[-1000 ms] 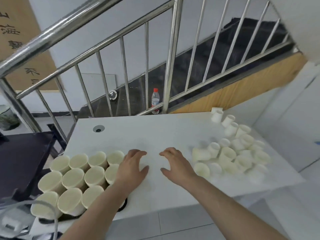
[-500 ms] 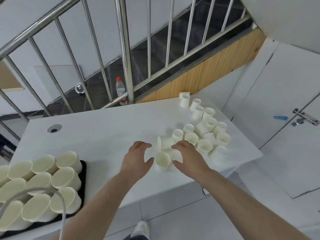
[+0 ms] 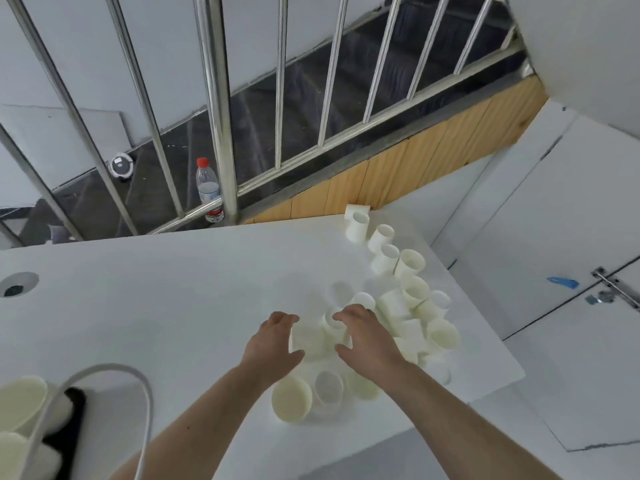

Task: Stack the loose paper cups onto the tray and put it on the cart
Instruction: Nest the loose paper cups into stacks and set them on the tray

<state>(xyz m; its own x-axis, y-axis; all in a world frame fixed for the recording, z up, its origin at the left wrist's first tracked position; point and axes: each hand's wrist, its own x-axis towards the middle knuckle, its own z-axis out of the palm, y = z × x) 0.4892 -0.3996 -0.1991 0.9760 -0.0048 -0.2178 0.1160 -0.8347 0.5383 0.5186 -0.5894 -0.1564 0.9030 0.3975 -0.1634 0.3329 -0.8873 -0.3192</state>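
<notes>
Left hand [image 3: 275, 342] and right hand [image 3: 363, 336], fingers spread, flank a cup [image 3: 308, 341] between them, seemingly corralling it for gripping; neither clearly grips.

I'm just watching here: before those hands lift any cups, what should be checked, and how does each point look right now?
1. Left hand at a cup: ok, fingers curl beside a cup lying on its side.
2. Right hand at the loose cups: ok.
3. Firm grip on any cup: cannot tell.
4. Cups ready to nest: not ok, many lie tipped.
5. Tray within reach: ok, at the table's near left.
6. Free room on the tray: cannot tell, mostly out of view.
</notes>
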